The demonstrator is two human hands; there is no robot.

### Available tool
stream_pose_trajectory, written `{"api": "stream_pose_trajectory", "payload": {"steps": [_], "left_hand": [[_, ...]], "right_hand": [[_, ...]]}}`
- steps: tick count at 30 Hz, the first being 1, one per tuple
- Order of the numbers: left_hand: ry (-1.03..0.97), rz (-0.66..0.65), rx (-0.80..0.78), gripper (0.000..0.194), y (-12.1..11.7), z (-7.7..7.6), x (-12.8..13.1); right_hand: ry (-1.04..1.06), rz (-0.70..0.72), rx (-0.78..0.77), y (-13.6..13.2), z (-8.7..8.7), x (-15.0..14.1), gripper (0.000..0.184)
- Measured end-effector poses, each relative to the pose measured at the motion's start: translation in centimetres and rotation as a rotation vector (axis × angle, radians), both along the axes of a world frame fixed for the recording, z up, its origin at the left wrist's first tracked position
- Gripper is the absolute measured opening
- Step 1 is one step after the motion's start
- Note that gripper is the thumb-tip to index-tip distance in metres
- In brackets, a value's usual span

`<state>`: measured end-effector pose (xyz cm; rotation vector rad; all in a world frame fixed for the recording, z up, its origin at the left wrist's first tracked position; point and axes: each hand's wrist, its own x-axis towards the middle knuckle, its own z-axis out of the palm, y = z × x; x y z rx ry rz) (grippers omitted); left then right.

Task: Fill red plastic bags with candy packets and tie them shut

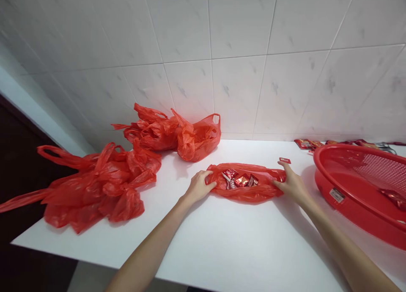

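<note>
A flattened red plastic bag [245,193] lies on the white table [218,237] in front of me, with several red-wrapped sweets [240,180] showing inside it. My left hand [199,186] grips the bag's left end. My right hand [293,186] holds its right end between thumb and fingers. A small red packet [284,160] lies on the table just beyond my right fingertips, not touching them.
A red plastic basket [349,186] with a mesh side stands at the right, holding a red packet. Several red packets [304,144] lie along the wall behind it. Crumpled red bags [95,188] heap at the left, and more [171,133] lie against the white tiled wall.
</note>
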<state>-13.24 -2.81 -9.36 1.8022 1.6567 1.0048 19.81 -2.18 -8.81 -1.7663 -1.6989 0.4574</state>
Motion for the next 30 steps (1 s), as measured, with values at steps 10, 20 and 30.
{"api": "stream_pose_trajectory", "payload": {"steps": [10,20,30], "left_hand": [[-0.166,0.036,0.147,0.014,1.2,5.5,-1.8],[-0.598,-0.055,0.243,0.014,0.5,19.4,-0.9],[-0.398,-0.322,0.200,0.039,-2.5,20.7,5.1]], "right_hand": [[0.816,0.175,0.030,0.2,6.0,1.7,0.058],[0.950,0.330,0.459,2.8,14.7,0.1,0.031],[0.667,0.719,0.442,-1.5,19.1,-8.1,0.033]]}}
